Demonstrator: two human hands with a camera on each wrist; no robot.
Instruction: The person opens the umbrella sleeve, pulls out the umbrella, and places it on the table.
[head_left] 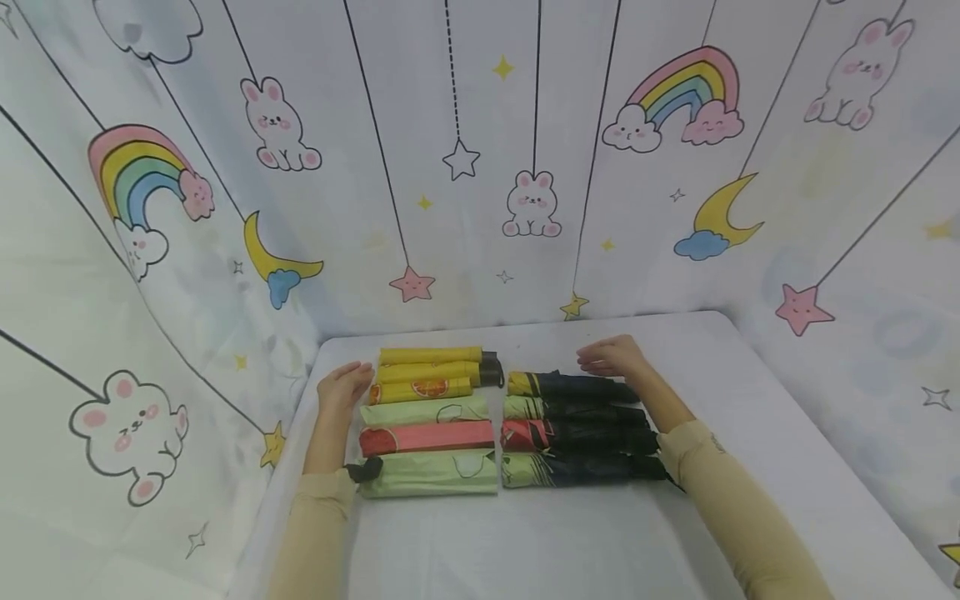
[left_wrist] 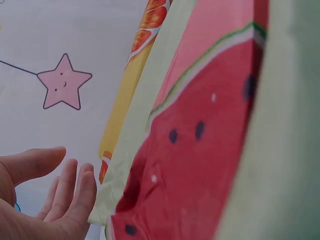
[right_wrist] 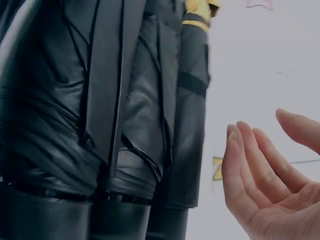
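Folded umbrellas lie side by side in two columns on the white table. In the left column are yellow umbrellas [head_left: 431, 372] with black handles, a yellow one with an orange-slice print [head_left: 431, 389], a pink-red watermelon umbrella [head_left: 427, 437] and pale green umbrellas [head_left: 427, 475]. The right column holds umbrellas with black lower ends [head_left: 592, 433] and yellow, green or red tops. My left hand [head_left: 345, 387], relaxed and holding nothing, is beside the left ends of the yellow ones. Beyond the far dark umbrella [head_left: 558, 384] is my right hand [head_left: 615, 357], holding nothing, fingers loosely bent.
The white-covered table [head_left: 570, 542] reaches toward me in front of the umbrellas. A cloth backdrop [head_left: 465, 267] printed with rabbits, rainbows and stars rises behind the table and along both sides. A black strap end [head_left: 365, 470] sticks out left of the nearest green umbrella.
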